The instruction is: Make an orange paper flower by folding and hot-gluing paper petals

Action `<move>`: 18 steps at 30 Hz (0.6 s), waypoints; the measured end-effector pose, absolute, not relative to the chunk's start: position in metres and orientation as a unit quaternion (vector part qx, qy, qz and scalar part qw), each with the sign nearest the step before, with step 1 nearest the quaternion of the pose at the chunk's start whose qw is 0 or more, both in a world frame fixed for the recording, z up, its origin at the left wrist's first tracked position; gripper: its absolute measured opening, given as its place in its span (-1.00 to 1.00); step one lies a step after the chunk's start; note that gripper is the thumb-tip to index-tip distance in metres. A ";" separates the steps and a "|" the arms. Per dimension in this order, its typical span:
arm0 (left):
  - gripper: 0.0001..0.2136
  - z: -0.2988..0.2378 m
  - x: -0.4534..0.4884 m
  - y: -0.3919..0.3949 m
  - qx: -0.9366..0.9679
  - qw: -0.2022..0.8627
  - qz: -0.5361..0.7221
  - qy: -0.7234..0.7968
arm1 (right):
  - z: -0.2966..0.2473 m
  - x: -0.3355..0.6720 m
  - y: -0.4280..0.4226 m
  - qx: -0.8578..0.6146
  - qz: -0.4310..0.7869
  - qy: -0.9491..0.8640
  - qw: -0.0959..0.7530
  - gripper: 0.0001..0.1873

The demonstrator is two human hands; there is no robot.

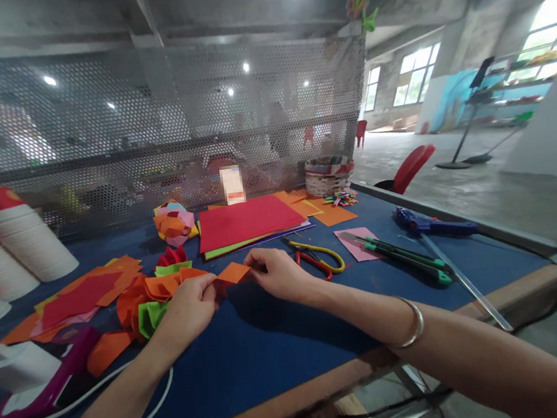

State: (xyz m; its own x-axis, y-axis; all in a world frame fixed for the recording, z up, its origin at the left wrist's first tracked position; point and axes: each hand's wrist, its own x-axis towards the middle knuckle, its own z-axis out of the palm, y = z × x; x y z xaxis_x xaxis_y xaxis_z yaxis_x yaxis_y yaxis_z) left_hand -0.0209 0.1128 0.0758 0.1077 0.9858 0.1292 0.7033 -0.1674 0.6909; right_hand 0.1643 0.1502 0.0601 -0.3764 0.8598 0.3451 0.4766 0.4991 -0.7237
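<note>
An orange piece of folded paper [233,274] is stretched between my two hands, just above the blue tabletop. My left hand [195,304] pinches its left corner, and my right hand [278,273] pinches the right one. Beside my left hand lies a heap of folded orange, green and red paper pieces [160,293]. Red-and-yellow-handled pliers or snips [320,258] lie to the right of my right hand. Behind my hands is a stack of coloured sheets topped with red paper [249,220].
A green-black utility knife [405,258] lies across pink paper [357,243]. Further right is a blue glue gun [431,222] with a clear stick. Stacked paper cups [22,231] and a purple power strip [70,367] with a white cord stand left. A basket [329,176] sits at the back.
</note>
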 end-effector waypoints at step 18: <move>-0.70 0.074 -0.020 0.113 0.710 0.316 0.338 0.531 | 0.058 0.161 0.142 -0.371 0.312 -0.791 0.374 -0.90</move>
